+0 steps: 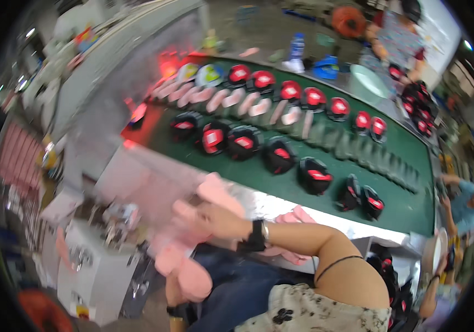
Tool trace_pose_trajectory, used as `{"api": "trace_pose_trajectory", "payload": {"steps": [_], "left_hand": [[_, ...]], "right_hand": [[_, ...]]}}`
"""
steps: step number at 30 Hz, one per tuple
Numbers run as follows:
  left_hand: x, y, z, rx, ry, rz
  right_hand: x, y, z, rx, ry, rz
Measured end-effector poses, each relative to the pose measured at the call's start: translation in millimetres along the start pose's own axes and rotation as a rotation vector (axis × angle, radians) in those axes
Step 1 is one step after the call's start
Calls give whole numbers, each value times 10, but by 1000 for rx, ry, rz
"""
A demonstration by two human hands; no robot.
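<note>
Before a green belt point(405, 207), pink pieces point(197, 279) lie against both hands point(220, 220).

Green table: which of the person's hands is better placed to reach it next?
Probably the right hand: it's nearer the green table, while the left hand is lower in the picture, holding pink pieces. The right's grip is too blurred to tell.

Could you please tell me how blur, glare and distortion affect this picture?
Head view: blur smears the right hand and pink pieces; glare whitens the pale ledge; the green tabletop glows red at left; fisheye distortion bends straight edges.
</note>
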State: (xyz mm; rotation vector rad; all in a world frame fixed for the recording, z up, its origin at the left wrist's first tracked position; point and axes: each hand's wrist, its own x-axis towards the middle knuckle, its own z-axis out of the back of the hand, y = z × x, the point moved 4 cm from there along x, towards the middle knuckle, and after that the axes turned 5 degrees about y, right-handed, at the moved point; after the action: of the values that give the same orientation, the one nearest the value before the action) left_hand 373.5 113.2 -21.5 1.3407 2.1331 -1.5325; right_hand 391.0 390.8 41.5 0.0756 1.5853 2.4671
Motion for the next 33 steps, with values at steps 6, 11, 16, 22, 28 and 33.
{"api": "trace_pose_trajectory", "payload": {"steps": [6, 11, 16, 22, 28, 33], "left_hand": [[6, -79, 258, 85, 26, -65], [-407, -31, 508, -470, 54, 36], [-532, 21, 476, -367, 201, 8], [-524, 158, 662, -402, 204, 22], [-461, 373, 1033, -312, 22, 74], [-400, 403, 1396, -354, 111, 90]], "right_hand": [[-15, 150, -1024, 233, 190, -54], [845, -29, -1235, 243, 115, -187], [1824, -37, -1410, 180, -112, -187], [1563, 354, -1001, -281, -172, 150], [1480, 419, -930, -491, -71, 289], [2101, 267, -1333, 95, -264, -17]]}}
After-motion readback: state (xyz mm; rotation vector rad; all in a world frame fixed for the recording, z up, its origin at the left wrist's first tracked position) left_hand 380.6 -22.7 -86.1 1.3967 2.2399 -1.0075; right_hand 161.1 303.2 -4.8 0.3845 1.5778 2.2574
